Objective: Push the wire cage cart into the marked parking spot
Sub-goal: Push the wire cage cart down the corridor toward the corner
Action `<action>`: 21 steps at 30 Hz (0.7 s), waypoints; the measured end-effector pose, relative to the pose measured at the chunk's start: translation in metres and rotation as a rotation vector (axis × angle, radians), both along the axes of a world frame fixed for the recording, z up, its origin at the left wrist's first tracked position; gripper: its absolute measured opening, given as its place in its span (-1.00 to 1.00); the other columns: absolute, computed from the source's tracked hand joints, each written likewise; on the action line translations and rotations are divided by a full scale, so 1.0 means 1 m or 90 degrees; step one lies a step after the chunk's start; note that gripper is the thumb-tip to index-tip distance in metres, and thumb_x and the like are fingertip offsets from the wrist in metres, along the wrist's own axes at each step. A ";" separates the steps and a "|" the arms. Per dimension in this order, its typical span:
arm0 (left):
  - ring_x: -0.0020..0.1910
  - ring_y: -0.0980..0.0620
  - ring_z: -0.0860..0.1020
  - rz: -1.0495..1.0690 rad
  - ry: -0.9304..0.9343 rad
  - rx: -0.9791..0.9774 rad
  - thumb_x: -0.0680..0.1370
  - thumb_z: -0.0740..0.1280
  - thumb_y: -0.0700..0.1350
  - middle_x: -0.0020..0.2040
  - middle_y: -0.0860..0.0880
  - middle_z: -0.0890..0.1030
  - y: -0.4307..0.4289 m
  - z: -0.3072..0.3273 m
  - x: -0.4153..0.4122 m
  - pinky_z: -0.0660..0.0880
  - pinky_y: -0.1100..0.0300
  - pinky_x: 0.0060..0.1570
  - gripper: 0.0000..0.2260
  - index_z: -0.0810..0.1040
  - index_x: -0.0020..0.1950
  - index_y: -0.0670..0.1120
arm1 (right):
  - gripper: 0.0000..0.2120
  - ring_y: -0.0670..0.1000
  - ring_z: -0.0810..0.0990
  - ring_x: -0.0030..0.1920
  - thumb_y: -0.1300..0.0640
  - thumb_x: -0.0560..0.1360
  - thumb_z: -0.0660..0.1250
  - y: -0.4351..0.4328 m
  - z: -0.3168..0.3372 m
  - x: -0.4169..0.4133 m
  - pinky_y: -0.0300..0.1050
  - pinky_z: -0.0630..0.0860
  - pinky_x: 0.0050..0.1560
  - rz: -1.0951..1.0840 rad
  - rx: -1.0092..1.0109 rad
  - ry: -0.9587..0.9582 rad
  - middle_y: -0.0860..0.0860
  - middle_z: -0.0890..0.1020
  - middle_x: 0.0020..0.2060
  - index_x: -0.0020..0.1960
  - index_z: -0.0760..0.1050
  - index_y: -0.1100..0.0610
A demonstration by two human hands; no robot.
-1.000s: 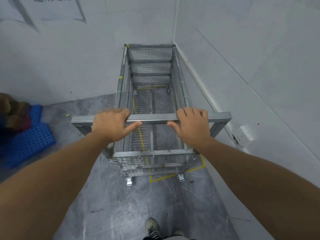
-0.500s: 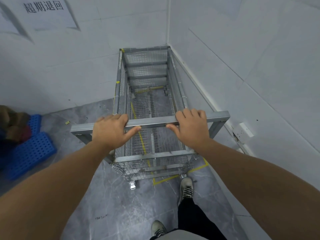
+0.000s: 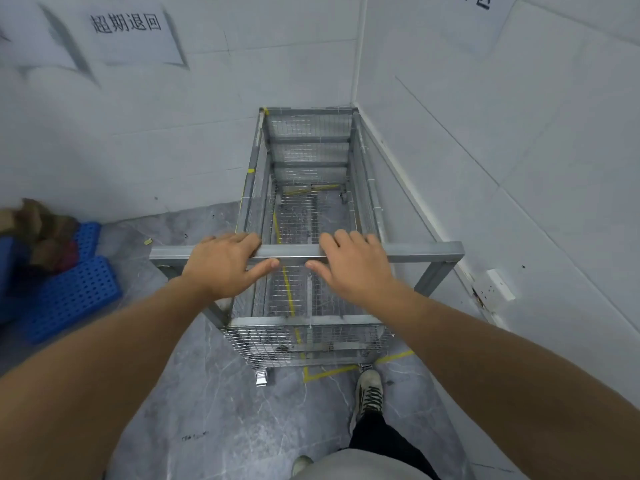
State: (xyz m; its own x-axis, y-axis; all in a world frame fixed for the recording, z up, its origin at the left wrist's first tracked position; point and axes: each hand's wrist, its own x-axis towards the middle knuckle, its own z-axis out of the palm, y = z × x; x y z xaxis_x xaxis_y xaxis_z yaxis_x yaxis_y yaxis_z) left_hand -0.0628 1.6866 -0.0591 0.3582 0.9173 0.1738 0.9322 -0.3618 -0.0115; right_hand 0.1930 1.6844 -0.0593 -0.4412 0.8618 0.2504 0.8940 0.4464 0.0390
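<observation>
White-walled corner ahead; the wire cage cart (image 3: 308, 237) sits deep in it, over the yellow floor tape (image 3: 329, 372). My left hand (image 3: 223, 266) and right hand (image 3: 353, 266) both grip the handle bar (image 3: 294, 251). Pushing harder could ram the cart's far end into the wall.

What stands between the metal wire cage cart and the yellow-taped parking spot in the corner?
Nothing visible does. The metal wire cage cart already reaches the corner, over the yellow floor tape. Blue plastic pallets lie off to its left.

Both arms reach out straight. The left hand (image 3: 227, 266) and right hand (image 3: 353, 265) grip the cart handle (image 3: 422, 250), thumbs underneath.
</observation>
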 end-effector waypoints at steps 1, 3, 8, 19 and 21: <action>-0.25 -0.01 0.48 -0.002 -0.007 -0.010 0.48 -0.13 0.46 -0.22 0.05 0.51 -0.001 0.001 -0.001 0.34 0.07 -0.17 -0.41 0.40 -0.08 0.00 | -0.54 0.17 0.57 -0.08 -0.29 0.56 0.11 0.000 0.002 -0.011 0.10 0.40 -0.06 0.002 -0.018 -0.001 0.07 0.60 -0.08 0.09 0.45 0.10; -0.22 -0.01 0.48 0.002 -0.007 -0.022 0.48 -0.13 0.44 -0.19 0.05 0.50 -0.002 0.003 -0.003 0.32 0.06 -0.14 -0.42 0.40 -0.06 0.01 | -0.56 0.17 0.57 -0.07 -0.28 0.57 0.13 0.000 0.000 -0.023 0.11 0.39 -0.06 0.007 -0.021 -0.013 0.07 0.61 -0.08 0.09 0.46 0.09; -0.30 -0.03 0.44 -0.005 0.000 0.009 0.50 -0.09 0.41 -0.27 0.05 0.44 -0.002 0.001 0.000 0.28 0.07 -0.20 -0.49 0.33 -0.15 0.01 | -0.58 0.13 0.54 -0.06 -0.25 0.59 0.07 0.001 -0.009 -0.019 0.07 0.34 -0.07 0.012 -0.002 -0.006 0.03 0.59 -0.06 0.15 0.45 0.05; -0.41 -0.05 0.46 -0.013 0.004 0.109 0.54 0.04 0.35 -0.35 -0.01 0.50 -0.002 -0.008 -0.001 0.41 0.10 -0.38 -0.53 0.37 -0.23 -0.04 | -0.61 0.13 0.52 -0.21 -0.24 0.56 0.10 0.002 -0.018 -0.022 0.04 0.35 -0.18 -0.010 0.073 0.015 0.03 0.57 -0.21 -0.01 0.47 0.07; -0.40 -0.05 0.46 -0.011 0.000 0.114 0.54 0.04 0.35 -0.35 -0.01 0.50 -0.002 -0.008 0.000 0.42 0.10 -0.37 -0.53 0.36 -0.23 -0.04 | -0.58 0.11 0.52 -0.21 -0.25 0.56 0.03 0.002 -0.018 -0.022 0.03 0.32 -0.18 -0.015 0.077 0.004 0.02 0.56 -0.21 -0.01 0.46 0.06</action>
State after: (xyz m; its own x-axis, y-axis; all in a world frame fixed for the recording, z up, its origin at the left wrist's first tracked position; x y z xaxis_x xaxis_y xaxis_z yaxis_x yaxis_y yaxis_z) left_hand -0.0630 1.6845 -0.0668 0.3732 0.8656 0.3340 0.9260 -0.3696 -0.0766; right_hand 0.1706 1.6866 -0.0778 -0.4200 0.8351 0.3552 0.9042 0.4184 0.0856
